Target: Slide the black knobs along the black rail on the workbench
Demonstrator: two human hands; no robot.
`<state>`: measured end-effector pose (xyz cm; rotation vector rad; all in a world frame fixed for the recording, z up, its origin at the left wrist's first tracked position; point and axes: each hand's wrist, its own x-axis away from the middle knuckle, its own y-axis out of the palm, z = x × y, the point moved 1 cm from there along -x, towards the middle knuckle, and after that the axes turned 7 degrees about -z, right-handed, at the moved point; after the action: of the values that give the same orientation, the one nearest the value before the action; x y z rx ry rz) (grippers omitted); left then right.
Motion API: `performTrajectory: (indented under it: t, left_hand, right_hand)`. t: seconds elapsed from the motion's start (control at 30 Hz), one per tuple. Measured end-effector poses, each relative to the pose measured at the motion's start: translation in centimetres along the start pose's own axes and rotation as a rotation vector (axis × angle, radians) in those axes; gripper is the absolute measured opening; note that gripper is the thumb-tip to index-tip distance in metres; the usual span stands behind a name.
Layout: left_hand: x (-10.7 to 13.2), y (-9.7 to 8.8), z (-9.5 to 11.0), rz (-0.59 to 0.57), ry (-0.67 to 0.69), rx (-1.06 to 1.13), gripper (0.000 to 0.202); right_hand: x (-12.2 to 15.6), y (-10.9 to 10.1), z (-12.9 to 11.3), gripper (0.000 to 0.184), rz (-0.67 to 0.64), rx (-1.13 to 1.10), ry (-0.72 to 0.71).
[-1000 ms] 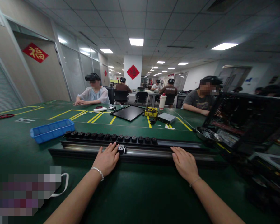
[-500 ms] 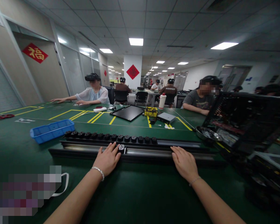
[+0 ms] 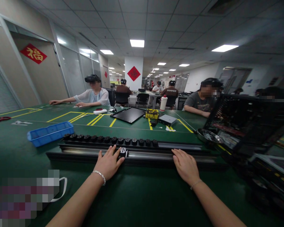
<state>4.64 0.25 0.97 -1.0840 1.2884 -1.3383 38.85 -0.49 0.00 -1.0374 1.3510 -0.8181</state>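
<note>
In front of me a long black rail (image 3: 151, 155) with a shiny metal channel lies across the table. My left hand (image 3: 108, 163) rests on it with fingers spread, the fingertips touching a small black block with a pale patterned face (image 3: 123, 152) in the channel. Farther right, my right hand (image 3: 186, 165) lies flat on the rail, its fingers stretched out and holding nothing. Just behind runs a row of black socket-like blocks (image 3: 114, 140) along a second strip; this row stops short of the strip's bare right part (image 3: 180, 146).
A blue plastic bin (image 3: 50, 132) sits at the left. Behind the rails are a flat black panel (image 3: 128, 114), a yellow box with cables (image 3: 152, 114), a grey drive (image 3: 167, 120) and a bottle (image 3: 163, 103). A metal bowl (image 3: 209, 136) and an open computer case (image 3: 246, 126) stand right. Co-workers sit beyond.
The whole view has shifted slightly. My left hand and the small block appear a little farther right along the rail. My right hand stays nearly in place.
</note>
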Motion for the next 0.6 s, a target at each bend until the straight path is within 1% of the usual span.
performTrajectory:
  t: [0.1, 0.3, 0.4, 0.47, 0.6]
  left_hand:
    - [-0.1, 0.2, -0.1, 0.011, 0.006, -0.011, 0.063]
    - [-0.1, 0.8, -0.4, 0.098, 0.048, -0.054, 0.063]
    - [-0.2, 1.0, -0.4, 0.138, 0.101, -0.05, 0.061]
    - [-0.2, 1.1, -0.2, 0.143, 0.126, -0.04, 0.061]
    - [-0.2, 1.0, 0.0, 0.14, 0.13, -0.036, 0.064]
  right_hand:
    - [0.0, 0.1, 0.1, 0.042, -0.006, -0.005, -0.006]
    - [0.1, 0.4, 0.3, 0.043, 0.001, -0.005, -0.027]
    - [0.2, 0.2, 0.1, 0.043, 0.002, -0.003, -0.025]
    - [0.2, 0.0, 0.0, 0.043, 0.007, -0.004, -0.022]
    - [0.2, 0.1, 0.1, 0.041, 0.024, -0.021, -0.004]
